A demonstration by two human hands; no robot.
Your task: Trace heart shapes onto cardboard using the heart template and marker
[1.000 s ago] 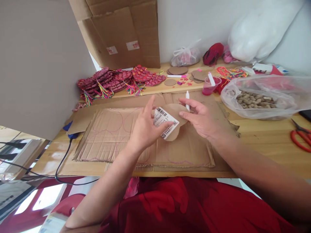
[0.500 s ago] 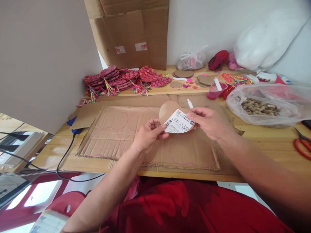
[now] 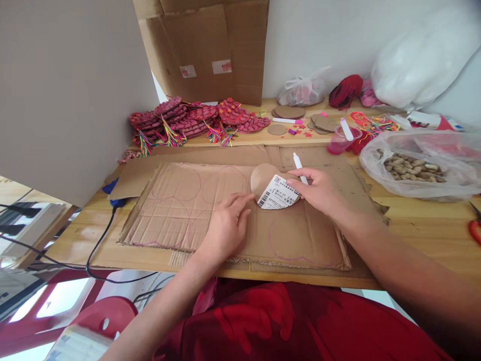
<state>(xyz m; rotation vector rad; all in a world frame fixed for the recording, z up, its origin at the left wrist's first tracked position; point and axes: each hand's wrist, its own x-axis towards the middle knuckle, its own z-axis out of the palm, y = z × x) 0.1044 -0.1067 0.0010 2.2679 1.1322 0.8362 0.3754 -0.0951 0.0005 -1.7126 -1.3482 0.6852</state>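
Observation:
A rounded, wavy-edged cardboard cutout (image 3: pixel 262 176) with a white printed label (image 3: pixel 277 193) is low over or on the large cardboard sheet (image 3: pixel 225 220); I cannot tell whether it lies fully flat. At its right edge, my right hand (image 3: pixel 315 188) pinches it with thumb and fingers. My left hand (image 3: pixel 231 220) is by its left edge, fingers loosely apart and holding nothing, the index fingertip at or near the rim. Purple curved outlines are drawn on the sheet. A white marker (image 3: pixel 299 166) lies just behind my right fingers.
Pink scaly pieces with colourful tassels (image 3: pixel 195 120) are piled at the back left. Cardboard discs (image 3: pixel 289 112), a pink cup (image 3: pixel 340 143) and a plastic bag of peanuts (image 3: pixel 409 168) stand behind and to the right. Red-handled pliers (image 3: pixel 475 230) show at the right edge.
The cutout has gone down toward the sheet. My left hand has let go of it and drawn slightly away; my right hand still grips its right edge.

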